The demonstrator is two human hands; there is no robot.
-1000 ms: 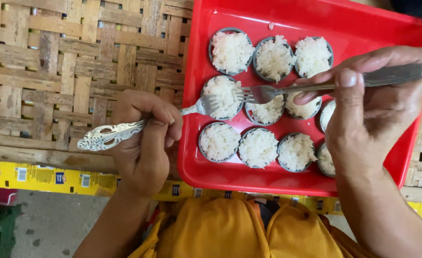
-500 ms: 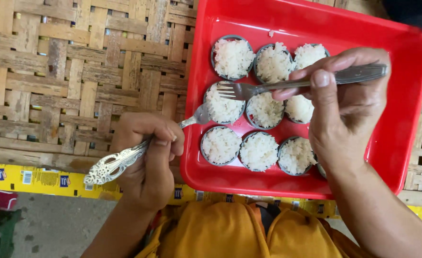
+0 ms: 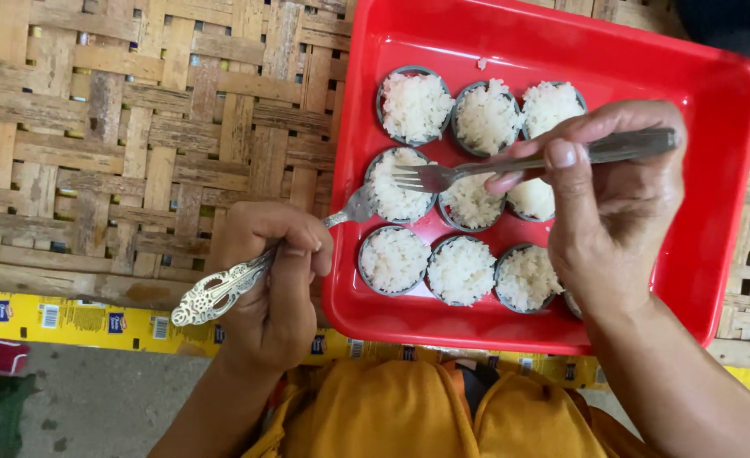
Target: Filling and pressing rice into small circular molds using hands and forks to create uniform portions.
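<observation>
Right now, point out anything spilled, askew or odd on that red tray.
A small white bit, likely stray rice, lies on the bare floor of the red tray, above the top row and outside every cup. Otherwise nothing stands out: the rice cups sit upright in rows. The right hand hides part of the right-side cups.

We see a woven bamboo desk (image 3: 137,127), its strips crossing in a basket pattern. A red tray (image 3: 723,212) lies directly on it, to the right, its near edge just past the desk's yellow-banded front edge (image 3: 78,318).
</observation>
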